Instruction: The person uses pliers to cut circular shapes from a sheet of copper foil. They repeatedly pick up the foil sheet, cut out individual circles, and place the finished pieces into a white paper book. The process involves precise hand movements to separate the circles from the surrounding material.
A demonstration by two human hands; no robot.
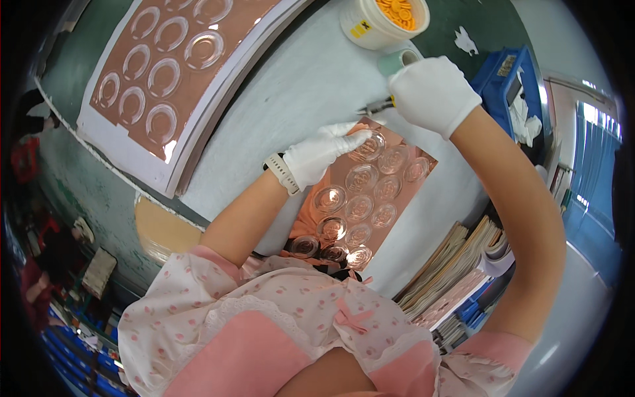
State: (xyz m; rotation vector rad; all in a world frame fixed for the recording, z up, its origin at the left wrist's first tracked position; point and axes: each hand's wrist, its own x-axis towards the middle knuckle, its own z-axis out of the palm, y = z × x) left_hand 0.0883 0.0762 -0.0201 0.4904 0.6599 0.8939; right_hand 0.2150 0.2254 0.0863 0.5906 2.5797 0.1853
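Note:
A shiny copper-coloured sheet (344, 188) with rows of raised round shapes lies before me, its near end close to my clothing. My left hand (314, 155), in a white glove, holds the sheet at its far left corner, with fingers along the edge and over the surface. White-gloved too, my right hand (430, 92) is closed round small pliers (380, 106) with a dark metal head and a bit of yellow at the grip. The pliers' tips point left, just beyond the sheet's far corner. Most of their handles are hidden in my fist.
A larger stack of copper-coloured sheets with round shapes (149, 86) is at the far left. Beyond my right hand stand a pale green roll (397, 61) and a white tub (364, 26) of orange pieces. A blue bin (493, 83) and stacked papers (450, 264) are at the right.

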